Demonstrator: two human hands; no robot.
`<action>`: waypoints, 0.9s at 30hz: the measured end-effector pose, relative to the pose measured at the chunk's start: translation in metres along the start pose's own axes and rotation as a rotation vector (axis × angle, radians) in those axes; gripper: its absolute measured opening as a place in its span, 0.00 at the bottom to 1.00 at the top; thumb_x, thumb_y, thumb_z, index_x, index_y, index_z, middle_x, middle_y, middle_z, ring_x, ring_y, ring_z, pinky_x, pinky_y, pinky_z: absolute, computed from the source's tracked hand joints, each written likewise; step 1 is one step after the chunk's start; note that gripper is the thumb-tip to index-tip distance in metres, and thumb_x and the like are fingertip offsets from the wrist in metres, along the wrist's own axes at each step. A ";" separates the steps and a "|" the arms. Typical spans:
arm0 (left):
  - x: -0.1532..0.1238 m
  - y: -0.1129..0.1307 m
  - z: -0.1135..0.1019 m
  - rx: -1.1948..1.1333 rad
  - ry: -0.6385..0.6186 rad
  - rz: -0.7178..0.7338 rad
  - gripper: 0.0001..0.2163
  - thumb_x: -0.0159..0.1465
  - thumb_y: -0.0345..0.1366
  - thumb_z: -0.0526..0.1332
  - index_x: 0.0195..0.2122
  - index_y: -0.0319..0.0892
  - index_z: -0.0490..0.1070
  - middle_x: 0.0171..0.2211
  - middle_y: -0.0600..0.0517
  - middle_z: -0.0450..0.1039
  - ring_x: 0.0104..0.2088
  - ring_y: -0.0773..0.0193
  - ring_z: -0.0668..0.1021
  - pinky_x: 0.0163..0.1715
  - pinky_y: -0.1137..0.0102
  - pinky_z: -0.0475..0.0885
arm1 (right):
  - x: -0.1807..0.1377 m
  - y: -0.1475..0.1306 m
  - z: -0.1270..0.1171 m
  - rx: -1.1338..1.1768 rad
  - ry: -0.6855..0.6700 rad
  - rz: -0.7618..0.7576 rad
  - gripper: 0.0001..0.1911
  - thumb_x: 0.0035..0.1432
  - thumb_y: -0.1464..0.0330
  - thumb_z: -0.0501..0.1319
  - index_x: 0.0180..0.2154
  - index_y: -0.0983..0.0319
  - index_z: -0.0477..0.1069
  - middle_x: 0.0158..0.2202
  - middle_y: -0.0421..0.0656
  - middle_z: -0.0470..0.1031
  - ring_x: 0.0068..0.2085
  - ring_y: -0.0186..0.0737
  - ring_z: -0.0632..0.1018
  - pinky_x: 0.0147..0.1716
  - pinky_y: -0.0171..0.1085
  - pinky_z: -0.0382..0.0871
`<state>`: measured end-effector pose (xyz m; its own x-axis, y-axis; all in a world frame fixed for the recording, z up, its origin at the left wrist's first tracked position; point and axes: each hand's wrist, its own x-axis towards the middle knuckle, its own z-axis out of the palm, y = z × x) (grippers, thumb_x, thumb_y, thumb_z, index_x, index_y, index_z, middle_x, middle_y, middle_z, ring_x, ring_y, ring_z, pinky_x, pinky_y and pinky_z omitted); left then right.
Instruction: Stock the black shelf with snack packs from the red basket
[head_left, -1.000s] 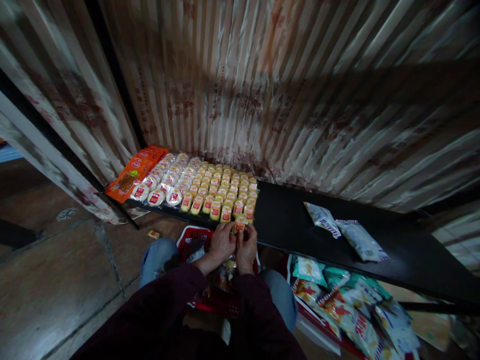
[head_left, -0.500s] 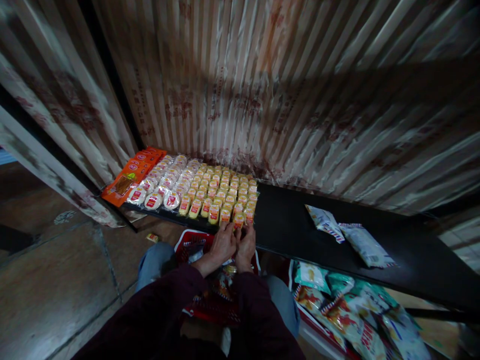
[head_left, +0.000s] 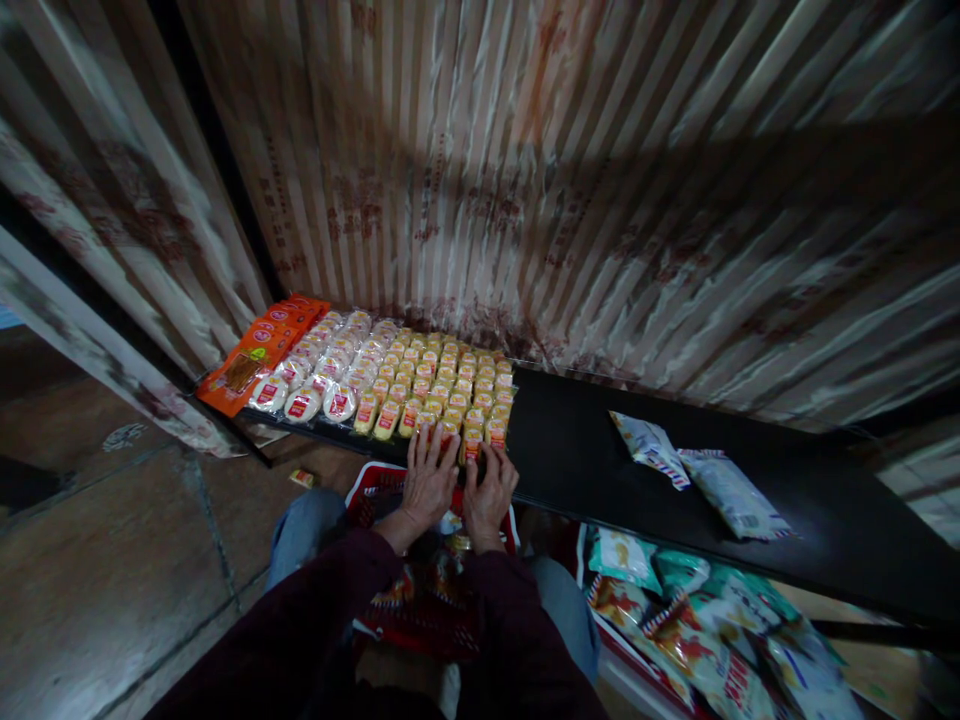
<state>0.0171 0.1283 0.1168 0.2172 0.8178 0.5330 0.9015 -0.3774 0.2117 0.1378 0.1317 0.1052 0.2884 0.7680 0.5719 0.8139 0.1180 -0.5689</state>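
Left hand: from my remote seat I see the left hand (head_left: 427,482) lying flat on the front row of the yellow packets (head_left: 450,385), fingers (head_left: 433,442) spread and released, gripping nothing.
Right hand: the right hand (head_left: 491,492) lies just to its right on the same front row, fingers splayed and loose, holding nothing.
Yellow packets: a tight block of rows that starts at the near edge of the surface (head_left: 592,455) and runs back to the wall.
Risk to the left: I judge a sideways push would carry through the yellow packets into the white round packets (head_left: 311,385) touching their left side. Those would in turn push the orange packets (head_left: 255,352) further left, which seem to hang over the end.
Risk at the front: the row under the hands sits right on the lip. A pull towards the body could tip packets into the red basket (head_left: 379,482) below the yellow packets, or onto the floor (head_left: 112,570), where one small packet (head_left: 304,478) lies.
Risk from pressure: the wrappers look slick and the light is poor, so I think a heavy palm may buckle the rows.
Surface: black and narrow, bare to the right of the yellow packets as far as two loose bags (head_left: 651,448), well apart from them.
Room: a corrugated wall (head_left: 525,180) stands behind the yellow packets, and snack bags (head_left: 697,625) are piled low to their right.
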 end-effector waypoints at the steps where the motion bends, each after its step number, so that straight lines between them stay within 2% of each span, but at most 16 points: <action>1: -0.001 -0.002 0.003 0.005 -0.007 0.015 0.26 0.67 0.36 0.52 0.66 0.45 0.53 0.69 0.45 0.44 0.69 0.46 0.44 0.63 0.48 0.53 | 0.001 0.000 -0.001 -0.013 0.002 -0.024 0.21 0.65 0.60 0.48 0.51 0.64 0.69 0.52 0.54 0.69 0.54 0.48 0.67 0.53 0.49 0.61; 4: -0.002 -0.005 0.009 0.020 -0.026 0.055 0.25 0.67 0.38 0.53 0.66 0.47 0.53 0.69 0.46 0.45 0.68 0.46 0.45 0.63 0.47 0.51 | 0.004 0.000 -0.003 -0.087 -0.016 -0.071 0.22 0.66 0.60 0.48 0.53 0.64 0.68 0.58 0.53 0.65 0.60 0.49 0.61 0.56 0.50 0.57; 7: 0.000 -0.008 0.011 0.034 -0.046 0.083 0.26 0.67 0.39 0.53 0.66 0.47 0.53 0.69 0.46 0.46 0.68 0.47 0.46 0.64 0.46 0.49 | 0.009 -0.003 -0.004 -0.211 -0.106 -0.096 0.26 0.66 0.60 0.47 0.61 0.64 0.60 0.65 0.52 0.57 0.66 0.52 0.51 0.58 0.53 0.54; 10: 0.005 -0.012 0.011 0.051 -0.074 0.105 0.26 0.67 0.40 0.51 0.66 0.45 0.52 0.68 0.47 0.47 0.68 0.48 0.47 0.64 0.47 0.47 | 0.014 -0.005 -0.004 -0.325 -0.195 -0.106 0.29 0.66 0.60 0.46 0.65 0.63 0.53 0.68 0.52 0.49 0.68 0.55 0.43 0.59 0.56 0.51; 16: 0.009 -0.025 0.011 0.075 -0.113 0.185 0.25 0.69 0.40 0.47 0.67 0.41 0.49 0.68 0.48 0.50 0.69 0.53 0.47 0.66 0.49 0.43 | 0.016 -0.007 0.004 -0.386 -0.296 -0.106 0.29 0.67 0.60 0.43 0.67 0.61 0.48 0.70 0.52 0.43 0.69 0.55 0.44 0.58 0.54 0.55; 27: 0.011 -0.027 0.011 0.039 -0.149 0.186 0.24 0.69 0.39 0.48 0.66 0.42 0.52 0.67 0.48 0.53 0.68 0.55 0.50 0.66 0.49 0.43 | 0.014 -0.010 0.012 -0.316 -0.277 -0.060 0.29 0.67 0.59 0.43 0.66 0.61 0.48 0.69 0.52 0.46 0.69 0.54 0.44 0.58 0.57 0.56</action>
<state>-0.0011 0.1521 0.1080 0.4310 0.7920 0.4324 0.8542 -0.5126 0.0876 0.1276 0.1489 0.1114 0.1241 0.9108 0.3938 0.9522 0.0023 -0.3054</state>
